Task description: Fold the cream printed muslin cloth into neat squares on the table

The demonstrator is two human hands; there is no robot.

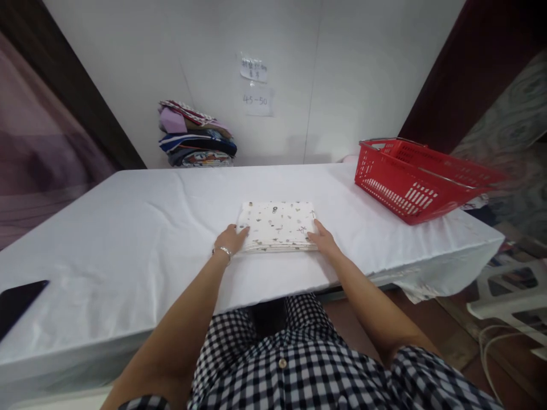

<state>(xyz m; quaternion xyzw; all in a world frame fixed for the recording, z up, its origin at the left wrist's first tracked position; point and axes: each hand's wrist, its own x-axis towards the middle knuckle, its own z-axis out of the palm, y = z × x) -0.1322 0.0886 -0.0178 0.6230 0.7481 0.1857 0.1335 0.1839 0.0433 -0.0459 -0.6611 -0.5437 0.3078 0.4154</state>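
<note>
A folded white cloth [277,223] with a small scattered print lies on the white table cover in front of me, its stacked layers showing along the near edge. My left hand [229,239], with a bracelet at the wrist, grips its left side, thumb on top. On the opposite side my right hand [323,238] holds the right edge in the same way, thumb over the print. The fingers under both edges are partly hidden.
A red plastic basket [401,179] stands at the table's right end. Folded fabrics [196,136] are piled at the back left by the wall. A dark flat object [19,304] lies at the left front edge. Paper notes [257,101] hang on the wall. A white chair [513,290] is at right.
</note>
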